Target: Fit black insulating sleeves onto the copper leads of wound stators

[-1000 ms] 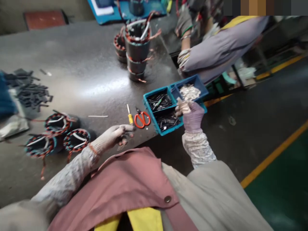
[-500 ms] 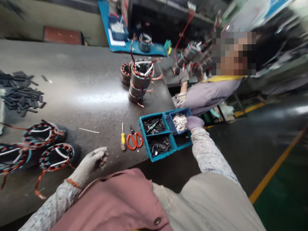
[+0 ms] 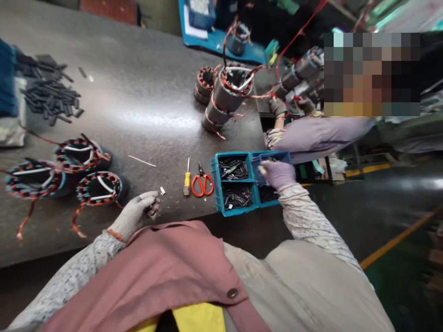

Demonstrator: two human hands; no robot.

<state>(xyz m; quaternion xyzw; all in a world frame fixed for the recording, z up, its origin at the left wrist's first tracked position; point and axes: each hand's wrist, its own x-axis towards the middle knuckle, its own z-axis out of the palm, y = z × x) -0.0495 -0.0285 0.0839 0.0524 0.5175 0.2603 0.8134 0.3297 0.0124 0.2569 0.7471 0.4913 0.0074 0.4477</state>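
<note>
1. right hand in lilac glove (image 3: 281, 174): half a second ago at the right edge of the small blue plastic tray (image 3: 256, 169); now over the tray, which lies below its fingers. contact uncertain.
2. loose white pieces, visible in the tray then, now hidden behind the hand. tentative reading: work centres on the tray, for small parts.
3. right fingers bent, bunched; cannot tell whether they pinch anything.
4. left hand in off-white knit glove (image 3: 138, 212): fingers curled; grip, if any, cannot be told. small flat white scrap (image 3: 162, 190) now shows just beyond its fingertips; on table or held, unclear.
5. right of left fingers: yellow-handled screwdriver (image 3: 187, 183), then red-handled metal snips (image 3: 200, 174), then teal compartmented plastic box (image 3: 238, 212).
6. brands, labels, writing: none legible.
</note>
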